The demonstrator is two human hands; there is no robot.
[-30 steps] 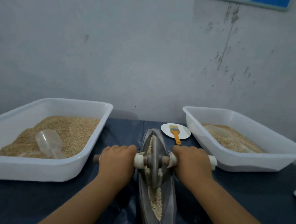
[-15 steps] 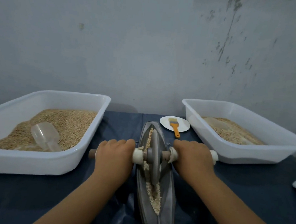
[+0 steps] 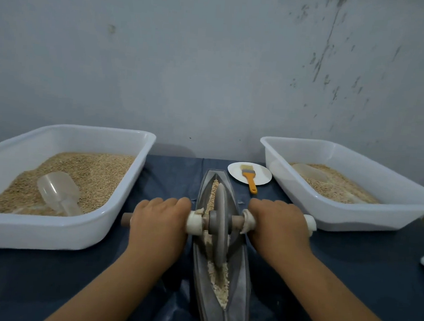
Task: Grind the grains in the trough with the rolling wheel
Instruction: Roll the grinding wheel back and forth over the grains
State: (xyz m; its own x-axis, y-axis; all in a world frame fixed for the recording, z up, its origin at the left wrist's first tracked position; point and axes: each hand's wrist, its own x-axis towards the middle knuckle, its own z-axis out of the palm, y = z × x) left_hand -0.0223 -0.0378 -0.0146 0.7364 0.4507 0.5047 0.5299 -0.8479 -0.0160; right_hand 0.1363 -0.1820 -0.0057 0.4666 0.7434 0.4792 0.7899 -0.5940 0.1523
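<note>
A grey boat-shaped trough [image 3: 240, 300] lies lengthwise on the dark blue table, with pale crushed grains [image 3: 218, 283] along its groove. A grey rolling wheel [image 3: 219, 226] stands upright in the middle of the trough on a wooden axle with white collars. My left hand [image 3: 160, 225] grips the axle left of the wheel. My right hand [image 3: 278, 226] grips it on the right side. The axle's ends stick out past both hands.
A white tub [image 3: 50, 231] of grain with a clear scoop [image 3: 58, 192] sits at the left. Another white tub [image 3: 367, 218] with grain and a scoop sits at the right. An orange-handled brush [image 3: 250, 179] lies on a small white plate [image 3: 262, 176] behind the trough.
The wheel has rolled a little toward me along the trough with both hands on the axle. The camera has tilted slightly upward.
</note>
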